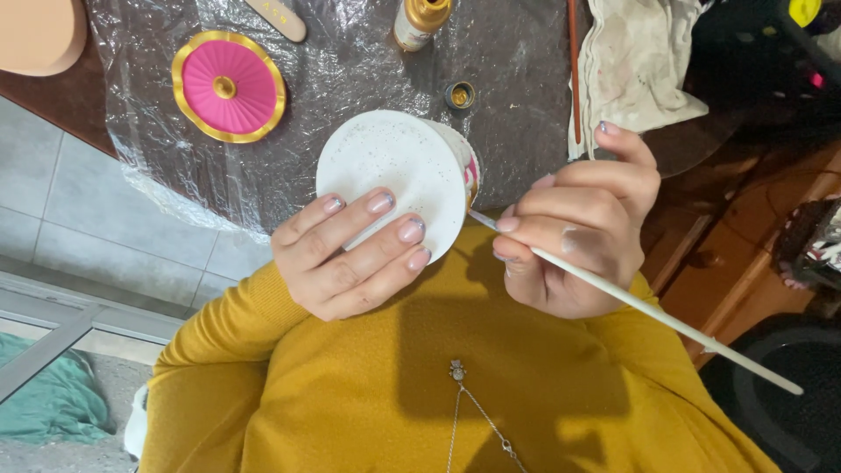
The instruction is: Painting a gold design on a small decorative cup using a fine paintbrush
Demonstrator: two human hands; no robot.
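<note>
My left hand (350, 254) grips a round white jar (399, 171) turned on its side, its flat white base facing the camera and its fingers spread across that base. A strip of pink and gold shows on the jar's right side (473, 171). My right hand (583, 232) pinches a thin white paintbrush (648, 307) whose tip touches the jar's right edge; the handle runs down to the right.
A pink pleated round lid with a gold rim (229, 86) lies on clear plastic sheeting (350, 52) over a dark table. A gold paint bottle (420, 21), its small cap (460, 95), a stained cloth (635, 66) and a wooden stick (279, 17) lie beyond.
</note>
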